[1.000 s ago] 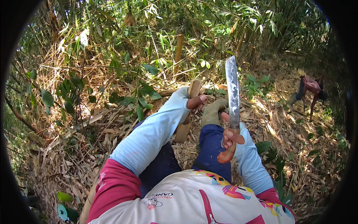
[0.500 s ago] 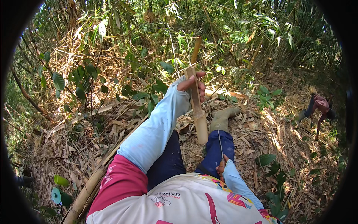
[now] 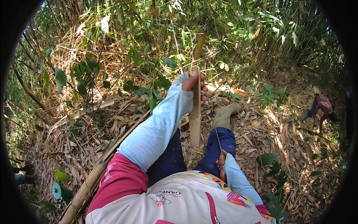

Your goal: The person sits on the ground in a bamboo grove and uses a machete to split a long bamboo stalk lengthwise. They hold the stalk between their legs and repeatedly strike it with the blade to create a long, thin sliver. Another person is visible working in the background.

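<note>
A split strip of bamboo (image 3: 195, 125) stands upright out in front of me, pale, narrow at its upper part and broader below. My left hand (image 3: 194, 84) is closed round its upper part, thumb lying over the front. Low beside my right leg, my right hand (image 3: 221, 166) grips the wooden handle of a long knife (image 3: 218, 140). Its thin blade points away from me, across the blue trouser leg (image 3: 227, 141), and does not touch the bamboo. Part of the right hand's fingers is hidden by the handle and sleeve.
A long bamboo pole (image 3: 89, 182) lies at my left. Beyond it are a green cup (image 3: 62, 175) and a green container with a lid (image 3: 62, 192). My boot (image 3: 225, 114) rests on dry leaves. At the far right another person (image 3: 323, 106) bends over. A brown bamboo stem (image 3: 200, 46) rises ahead.
The bamboo strip has turned in my left hand, so its lower part now shows narrower and flatter. The right hand and knife have barely shifted. The person at right has changed posture.
</note>
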Motion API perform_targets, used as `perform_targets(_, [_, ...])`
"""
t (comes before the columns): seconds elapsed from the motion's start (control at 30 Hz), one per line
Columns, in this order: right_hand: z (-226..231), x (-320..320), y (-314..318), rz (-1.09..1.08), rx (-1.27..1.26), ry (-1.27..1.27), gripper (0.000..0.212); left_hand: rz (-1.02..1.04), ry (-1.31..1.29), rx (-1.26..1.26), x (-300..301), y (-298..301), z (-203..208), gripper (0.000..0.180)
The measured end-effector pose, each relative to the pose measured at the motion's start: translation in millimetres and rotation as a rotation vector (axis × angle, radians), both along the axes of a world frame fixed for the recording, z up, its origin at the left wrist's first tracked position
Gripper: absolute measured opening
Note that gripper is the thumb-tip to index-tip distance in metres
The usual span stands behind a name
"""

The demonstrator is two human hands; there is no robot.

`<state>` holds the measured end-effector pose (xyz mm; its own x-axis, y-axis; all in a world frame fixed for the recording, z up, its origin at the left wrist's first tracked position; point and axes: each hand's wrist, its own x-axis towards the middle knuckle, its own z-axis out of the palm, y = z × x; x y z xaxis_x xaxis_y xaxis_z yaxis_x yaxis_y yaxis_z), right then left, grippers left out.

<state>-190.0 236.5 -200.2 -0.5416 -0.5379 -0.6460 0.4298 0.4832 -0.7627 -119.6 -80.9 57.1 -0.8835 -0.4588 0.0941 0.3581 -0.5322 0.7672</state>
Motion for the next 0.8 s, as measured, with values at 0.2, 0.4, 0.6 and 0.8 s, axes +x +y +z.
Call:
perform_targets(0.2, [-9,-3,4,-0.035,-0.018,-0.039,0.101,-0.360,0.205,0.069,-1,-20,-16,0.042])
perform_targets(0.4, [6,-2,0,-0.048,-0.022,-0.099,0.100,-0.766,0.472,0.263,3,-17,-11,0.032])
perform_targets(0.6, [10,-1,-1,-0.059,-0.015,-0.099,0.098,-0.838,0.451,0.326,10,-10,-4,0.030])
perform_targets(0.8, [9,-1,0,-0.051,-0.048,-0.096,0.099,-0.847,0.476,0.341,12,-11,-4,0.028])
